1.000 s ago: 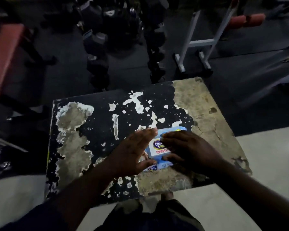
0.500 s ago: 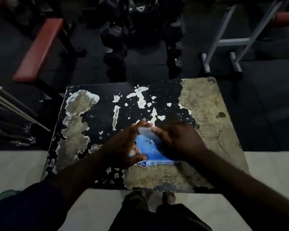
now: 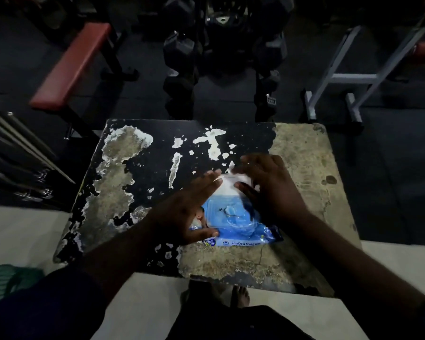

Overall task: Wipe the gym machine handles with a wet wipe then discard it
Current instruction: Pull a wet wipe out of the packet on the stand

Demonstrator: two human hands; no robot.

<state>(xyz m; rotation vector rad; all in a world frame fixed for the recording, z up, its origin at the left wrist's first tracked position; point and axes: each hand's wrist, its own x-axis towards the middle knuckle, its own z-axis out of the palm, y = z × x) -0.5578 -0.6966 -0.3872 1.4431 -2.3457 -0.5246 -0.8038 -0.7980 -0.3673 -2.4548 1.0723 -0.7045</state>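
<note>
A blue pack of wet wipes (image 3: 236, 224) lies flat on a worn table (image 3: 304, 163) with peeling black paint. My left hand (image 3: 189, 212) rests on the pack's left side with straight fingers, pressing it down. My right hand (image 3: 268, 187) is over the pack's far end and pinches the white flap or wipe (image 3: 227, 182) lifted from the pack's top. The pack's front edge with printed text shows below the hands.
Behind the table stands a rack of black dumbbells (image 3: 221, 52). A red padded bench (image 3: 71, 67) is at the back left, metal bars (image 3: 22, 153) at the left, a white steel frame (image 3: 349, 79) at the back right. My feet (image 3: 231, 295) show under the table's near edge.
The pack's label flap has been peeled back by my right hand, baring the blue top, and a white sheet now stands up at the far end. My left hand stays on the pack.
</note>
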